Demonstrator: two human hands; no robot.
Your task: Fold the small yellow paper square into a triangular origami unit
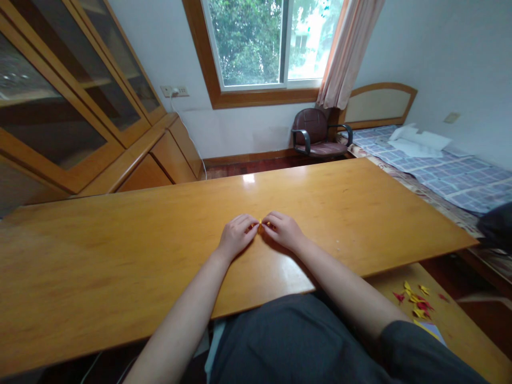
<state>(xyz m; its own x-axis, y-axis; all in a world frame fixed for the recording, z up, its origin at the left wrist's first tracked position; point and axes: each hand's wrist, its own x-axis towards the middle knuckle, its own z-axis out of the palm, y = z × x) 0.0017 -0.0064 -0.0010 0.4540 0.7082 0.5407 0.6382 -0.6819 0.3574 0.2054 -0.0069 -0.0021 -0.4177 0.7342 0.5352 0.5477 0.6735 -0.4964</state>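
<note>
Wooden tabletop beneath, left grip and right grip pinch a yellow piece (mostly hidden) between them.

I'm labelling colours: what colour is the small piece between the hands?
The small piece is yellow; head view.

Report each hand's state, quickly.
Left hand: closed, pinching a small yellow piece.
Right hand: closed, pinching the same piece from the other side.

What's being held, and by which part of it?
A small yellow piece, pinched in the left hand's and right hand's fingertips; exact part too small to tell.
</note>
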